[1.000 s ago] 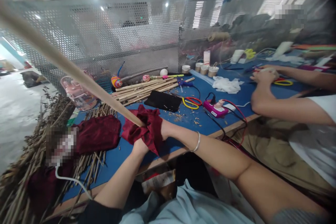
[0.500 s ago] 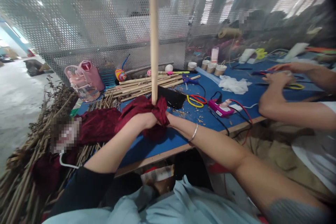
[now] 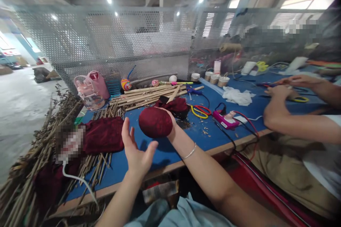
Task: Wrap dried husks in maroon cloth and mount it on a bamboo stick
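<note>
My right hand [image 3: 173,127], with a silver bangle at its wrist, holds a rounded head wrapped in dark red cloth [image 3: 156,122] above the table's front part. Its fingers are mostly hidden behind the head. A pale wooden stick [image 3: 173,94] projects beyond the head, with loose dark red fabric [image 3: 176,105] around it. To the left of the head, my left hand [image 3: 138,150] is apart from it, fingers spread and nothing in them. More dark red cloth [image 3: 103,134] lies folded further left.
Stripped sticks [image 3: 144,95] lie behind on the blue table [image 3: 197,140]. Red-and-yellow-handled scissors [image 3: 199,111], a glue gun [image 3: 193,90] and a purple power strip [image 3: 225,120] sit to the right. A pink bag [image 3: 97,85] stands back left. A co-worker's hands [image 3: 282,92] work at right.
The stick has tipped from upright to pointing away, turning the wrapped head toward me. My left hand has let go of the cloth and opened. The view has tilted up slightly.
</note>
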